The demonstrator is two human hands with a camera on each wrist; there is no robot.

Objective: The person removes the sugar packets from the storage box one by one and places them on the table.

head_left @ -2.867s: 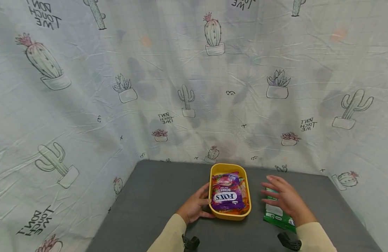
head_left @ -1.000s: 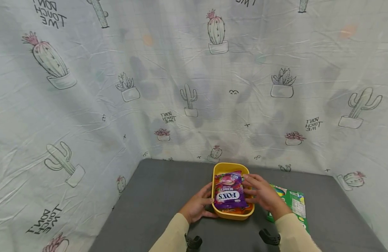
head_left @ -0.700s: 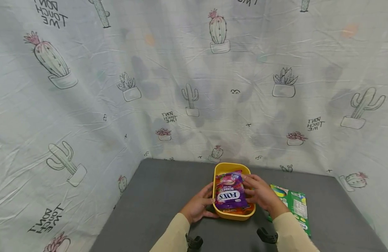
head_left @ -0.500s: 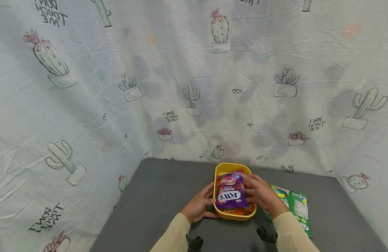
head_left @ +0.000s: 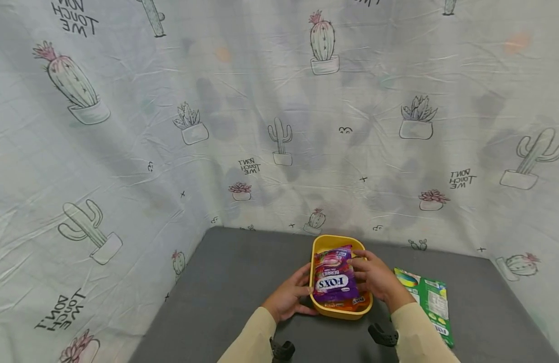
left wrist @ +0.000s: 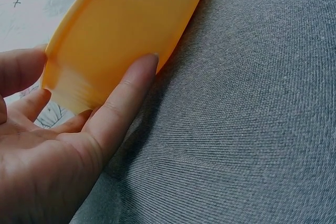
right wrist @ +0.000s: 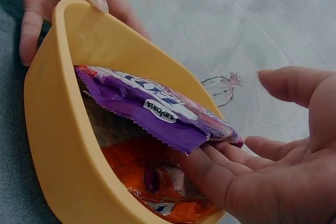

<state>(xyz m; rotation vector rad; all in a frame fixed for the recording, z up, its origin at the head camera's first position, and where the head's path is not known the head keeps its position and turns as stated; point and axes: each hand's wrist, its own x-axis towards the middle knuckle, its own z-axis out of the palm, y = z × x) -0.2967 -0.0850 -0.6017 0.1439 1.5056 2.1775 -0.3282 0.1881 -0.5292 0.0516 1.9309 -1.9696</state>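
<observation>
A yellow box point(head_left: 342, 315) stands on the grey table, and several candy bags lie inside. On top is a purple FOX'S Berries bag point(head_left: 336, 282), its right side raised over an orange bag point(right wrist: 142, 169). My left hand point(head_left: 286, 295) rests against the box's left wall, thumb low on the outside and a fingertip at the rim. My right hand point(head_left: 381, 280) reaches over the right rim. In the right wrist view its fingers point(right wrist: 205, 169) lie under the purple bag's edge, partly hidden by it. The right thumb point(right wrist: 296, 83) stands apart from the bag.
A green packet point(head_left: 436, 302) lies flat on the table, right of the box and partly behind the right forearm. A cactus-print sheet point(head_left: 279, 101) hangs behind the grey table point(head_left: 234, 272) and along its sides.
My right hand has moved left from over the green packet to the box, its fingers going under the purple bag. The bag now sits slightly tilted. The left hand stays at the box.
</observation>
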